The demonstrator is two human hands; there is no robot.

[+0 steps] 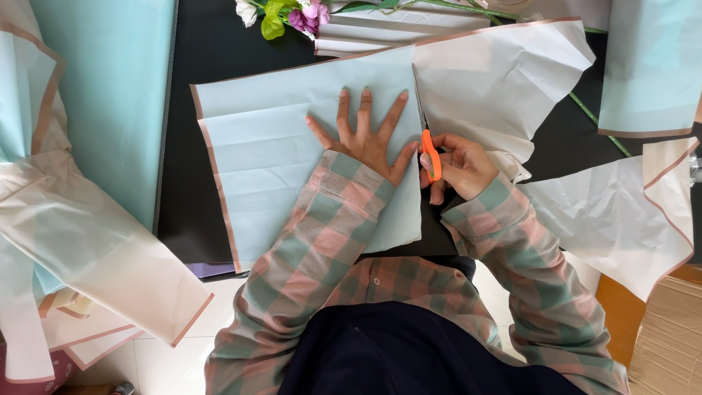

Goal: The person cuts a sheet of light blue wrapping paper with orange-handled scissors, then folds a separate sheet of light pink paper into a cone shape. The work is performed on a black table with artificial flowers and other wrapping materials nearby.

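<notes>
My left hand (368, 135) lies flat with fingers spread on a pale blue sheet of wrapping paper (278, 161) with a brown edge, spread on a black table (212, 51). My right hand (459, 164) grips orange-handled scissors (430, 150) at the sheet's right edge. Their blades point away from me along the seam between the blue sheet and a white sheet (497, 80). Both arms wear pink and green checked sleeves.
Flowers (289, 14) with green stems lie at the table's far edge. More pale blue and white sheets hang at the left (95, 95) and right (651, 66). A white piece (614, 219) drapes over the right front edge. A cardboard box (669, 344) stands at the lower right.
</notes>
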